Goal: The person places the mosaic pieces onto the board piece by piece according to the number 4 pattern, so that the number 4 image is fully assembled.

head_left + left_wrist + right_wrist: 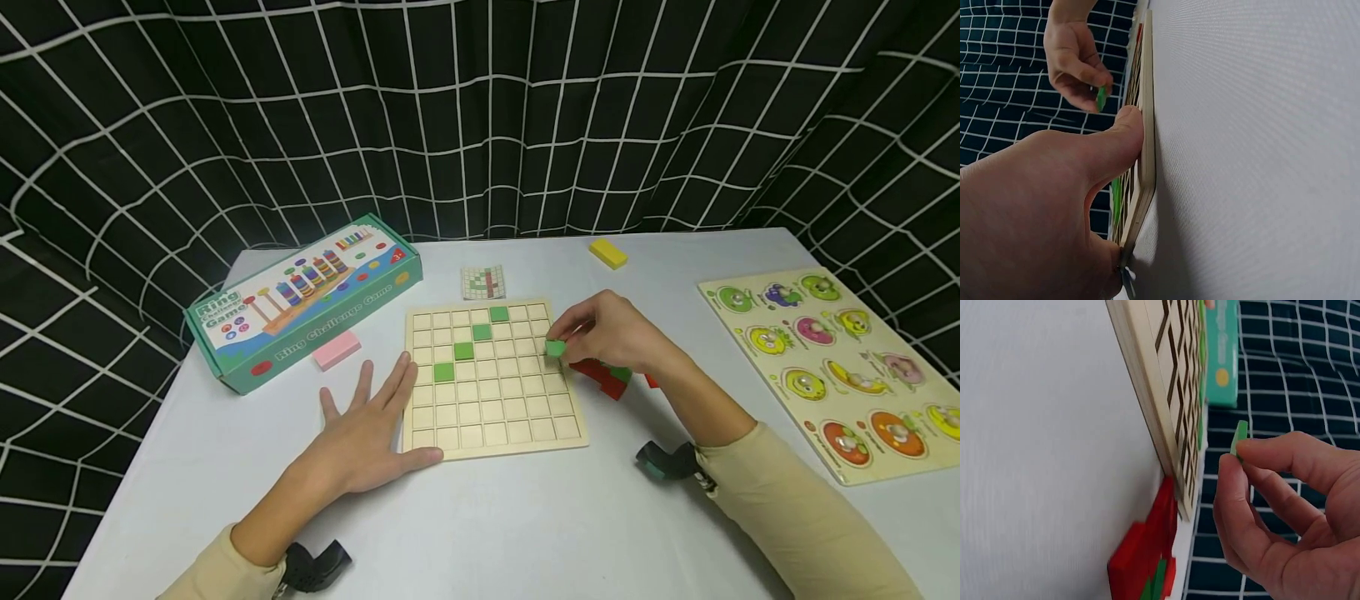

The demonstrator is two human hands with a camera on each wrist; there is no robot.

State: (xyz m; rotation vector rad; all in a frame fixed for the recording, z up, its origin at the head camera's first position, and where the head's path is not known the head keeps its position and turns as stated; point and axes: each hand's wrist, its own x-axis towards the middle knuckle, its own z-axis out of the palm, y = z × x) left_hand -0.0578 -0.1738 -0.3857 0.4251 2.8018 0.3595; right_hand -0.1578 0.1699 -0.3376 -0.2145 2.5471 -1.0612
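A wooden grid board lies on the white table, with several green square tiles set in a diagonal line of its cells. My left hand rests at the board's left edge, fingers spread, its thumb against the near edge. Between thumb and fingertips, my right hand pinches a small green tile above the board's right edge. Under that hand, loose red tiles and a green tile lie beside the board, partly hidden by the hand.
A small pattern card lies behind the board. At the left stand a green game box and a pink block. A yellow block sits at the back, and a fruit puzzle board lies on the right.
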